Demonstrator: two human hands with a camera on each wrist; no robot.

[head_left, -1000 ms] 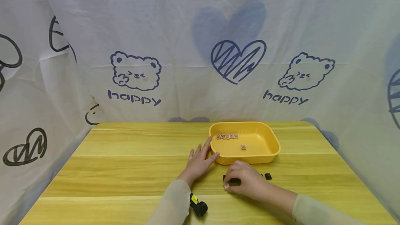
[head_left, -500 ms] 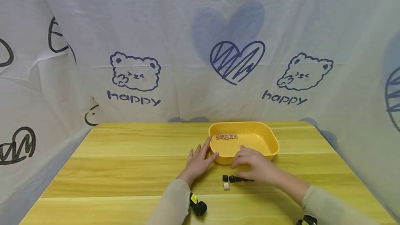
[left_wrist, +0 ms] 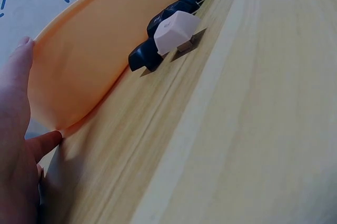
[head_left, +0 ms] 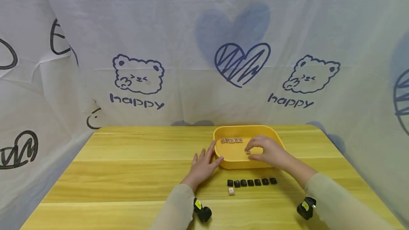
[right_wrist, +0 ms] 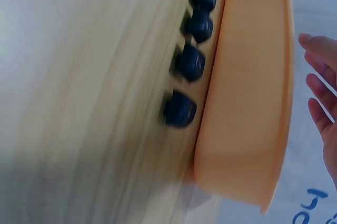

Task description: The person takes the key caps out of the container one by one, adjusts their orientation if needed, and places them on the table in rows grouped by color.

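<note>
My left hand (head_left: 202, 169) steadies the yellow tray (head_left: 252, 164), its straight fingers against the tray's left wall and rim. Over the tray's front rim reaches my right hand (head_left: 266, 151), thumb and forefinger apart on either side of a lone pinkish keycap (head_left: 247, 152) on the tray floor. Whether the fingertips touch it is too small to tell. The tray wall hides that keycap in the right wrist view. In front of the tray, several black keycaps (head_left: 250, 183) stand in a row. One white keycap (head_left: 231, 191) sits just before the row's left end.
Along the tray's back left lies a short row of several pinkish keycaps (head_left: 231, 140). Each wrist wears a small black camera, the left camera (head_left: 203, 212) and the right camera (head_left: 306, 208). A printed cloth (head_left: 185, 91) hangs behind the wooden table (head_left: 127, 173).
My right hand has let go of the white keycap and moved from the row up into the tray, uncovering the black keycaps. My left hand has stayed on the tray.
</note>
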